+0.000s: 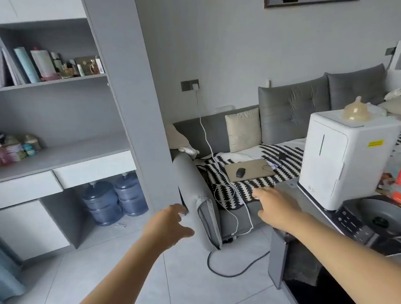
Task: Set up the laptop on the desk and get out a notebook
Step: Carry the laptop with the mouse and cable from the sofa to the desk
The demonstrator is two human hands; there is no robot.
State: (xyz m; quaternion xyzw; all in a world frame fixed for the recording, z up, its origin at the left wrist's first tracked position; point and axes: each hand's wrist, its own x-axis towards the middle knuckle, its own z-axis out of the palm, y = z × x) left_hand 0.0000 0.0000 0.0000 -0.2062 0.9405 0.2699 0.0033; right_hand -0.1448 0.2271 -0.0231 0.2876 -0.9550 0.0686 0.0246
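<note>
While the closed grey laptop (248, 170) with a black mouse (240, 172) on it lay on the black-and-white sofa blanket (227, 192), near its front edge, we stretched our left hand (170, 224) and right hand (276, 206) toward it, fingers wide, holding nothing.

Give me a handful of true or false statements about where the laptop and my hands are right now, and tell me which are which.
1. The laptop lies closed on the sofa. True.
2. A mouse sits on top of the laptop. True.
3. The right hand is gripping the laptop. False: it is open and empty, reaching toward the sofa but short of the laptop.
4. The left hand holds a notebook. False: it is empty, fingers spread, above the floor.
5. A white cable hangs from the wall outlet down onto the sofa. True.
6. The water jugs stand on the shelf with the books. False: they stand on the floor under the drawers.
</note>
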